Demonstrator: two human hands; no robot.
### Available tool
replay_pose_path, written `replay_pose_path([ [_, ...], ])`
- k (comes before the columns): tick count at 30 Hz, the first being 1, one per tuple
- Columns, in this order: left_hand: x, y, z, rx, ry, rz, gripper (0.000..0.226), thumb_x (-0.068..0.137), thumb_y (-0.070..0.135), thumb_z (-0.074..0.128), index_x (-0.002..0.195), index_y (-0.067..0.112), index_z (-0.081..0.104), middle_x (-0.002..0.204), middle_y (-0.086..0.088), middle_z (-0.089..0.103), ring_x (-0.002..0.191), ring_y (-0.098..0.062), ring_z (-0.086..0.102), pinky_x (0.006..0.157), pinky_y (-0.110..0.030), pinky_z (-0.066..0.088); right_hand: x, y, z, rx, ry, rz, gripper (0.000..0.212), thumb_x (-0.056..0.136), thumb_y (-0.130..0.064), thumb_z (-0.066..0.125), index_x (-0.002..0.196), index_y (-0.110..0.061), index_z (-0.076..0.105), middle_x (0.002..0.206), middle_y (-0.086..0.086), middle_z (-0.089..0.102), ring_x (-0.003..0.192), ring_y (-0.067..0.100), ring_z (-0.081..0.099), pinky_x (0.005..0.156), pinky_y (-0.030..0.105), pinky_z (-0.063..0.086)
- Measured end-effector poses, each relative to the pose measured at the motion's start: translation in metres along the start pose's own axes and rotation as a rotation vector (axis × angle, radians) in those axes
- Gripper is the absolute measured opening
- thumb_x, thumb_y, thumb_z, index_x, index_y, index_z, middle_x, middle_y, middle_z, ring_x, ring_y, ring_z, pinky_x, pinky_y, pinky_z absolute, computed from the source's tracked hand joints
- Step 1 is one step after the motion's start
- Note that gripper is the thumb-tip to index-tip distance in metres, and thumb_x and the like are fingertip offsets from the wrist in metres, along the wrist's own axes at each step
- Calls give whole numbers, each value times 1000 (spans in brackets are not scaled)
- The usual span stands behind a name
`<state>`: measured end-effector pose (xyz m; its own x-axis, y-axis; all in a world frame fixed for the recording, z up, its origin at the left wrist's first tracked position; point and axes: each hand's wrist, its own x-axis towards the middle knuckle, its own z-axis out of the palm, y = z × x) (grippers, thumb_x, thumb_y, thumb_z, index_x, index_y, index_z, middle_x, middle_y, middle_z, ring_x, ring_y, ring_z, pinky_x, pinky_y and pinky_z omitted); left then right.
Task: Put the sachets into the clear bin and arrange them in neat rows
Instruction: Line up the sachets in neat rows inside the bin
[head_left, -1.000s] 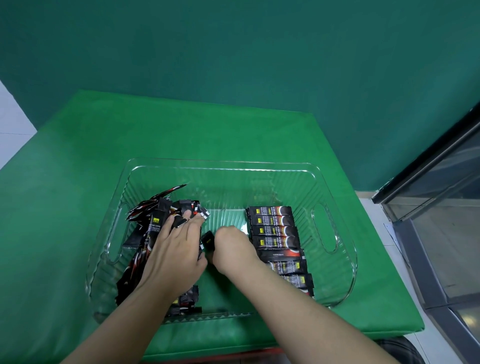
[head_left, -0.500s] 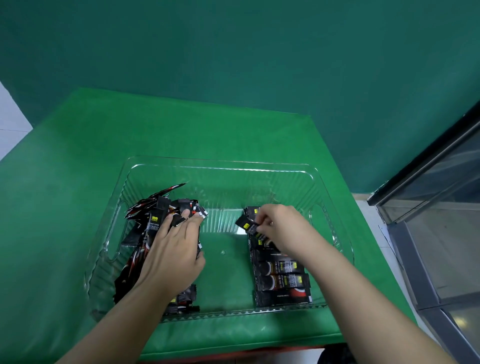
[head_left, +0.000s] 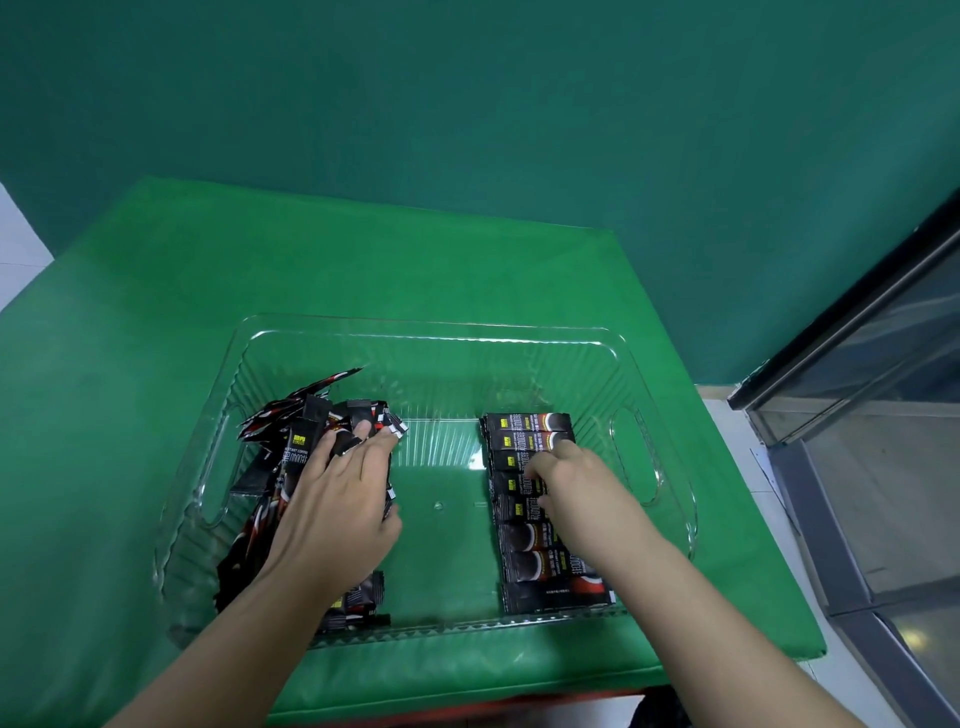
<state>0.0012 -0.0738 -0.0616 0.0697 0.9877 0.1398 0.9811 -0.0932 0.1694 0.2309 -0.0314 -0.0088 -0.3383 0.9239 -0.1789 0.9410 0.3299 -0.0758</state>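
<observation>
A clear bin (head_left: 431, 332) stands on the green table. In its left part lies a loose pile of black and red sachets (head_left: 291, 421). My left hand (head_left: 337, 499) rests flat on this pile with its fingers spread, and one sachet end pokes up between them. Along the right side, a neat row of sachets (head_left: 524, 428) runs from far to near. My right hand (head_left: 571, 483) is over the row's far half. Its bent fingertips press down on the sachets there and hide part of the row.
The bin floor between pile and row (head_left: 441, 519) is bare. The green table (head_left: 363, 260) reaches to a dark green wall behind. A glass-fronted cabinet (head_left: 883, 415) stands to the right, beyond the table edge.
My right hand carried one sachet from the pile across to the row's far end and now presses on the row. The left hand has stayed on the pile.
</observation>
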Motion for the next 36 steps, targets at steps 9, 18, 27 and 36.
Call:
replay_pose_path([
  [9, 0, 0, 0, 5, -8, 5, 68, 71, 21, 73, 131, 4, 48, 122, -9, 65, 131, -22, 47, 115, -45, 19, -23, -1, 11, 39, -3, 14, 42, 90, -6, 54, 129, -20, 52, 124, 4, 48, 115, 22, 44, 94, 31, 44],
  [18, 1, 0, -1, 14, -12, 7, 68, 73, 22, 71, 133, 4, 47, 128, -9, 61, 133, -21, 44, 116, -44, 17, -27, -2, 12, 89, 41, -6, 39, 93, -15, 51, 131, -25, 53, 126, 2, 48, 116, 21, 43, 98, 31, 41],
  [27, 0, 2, -3, 5, 0, -6, 68, 76, 22, 69, 136, 5, 44, 128, -9, 61, 137, -20, 38, 117, -41, 13, -15, -28, 11, 214, 76, -156, 34, 95, -21, 51, 129, -23, 56, 125, -2, 51, 118, 19, 44, 99, 30, 35],
  [36, -1, 0, 0, 37, 50, 11, 75, 60, 22, 79, 127, 1, 51, 102, -8, 71, 123, -22, 55, 111, -35, 17, 54, -83, 15, 603, -39, -61, 29, 93, -17, 57, 122, -15, 59, 117, 4, 65, 103, 22, 61, 89, 28, 47],
])
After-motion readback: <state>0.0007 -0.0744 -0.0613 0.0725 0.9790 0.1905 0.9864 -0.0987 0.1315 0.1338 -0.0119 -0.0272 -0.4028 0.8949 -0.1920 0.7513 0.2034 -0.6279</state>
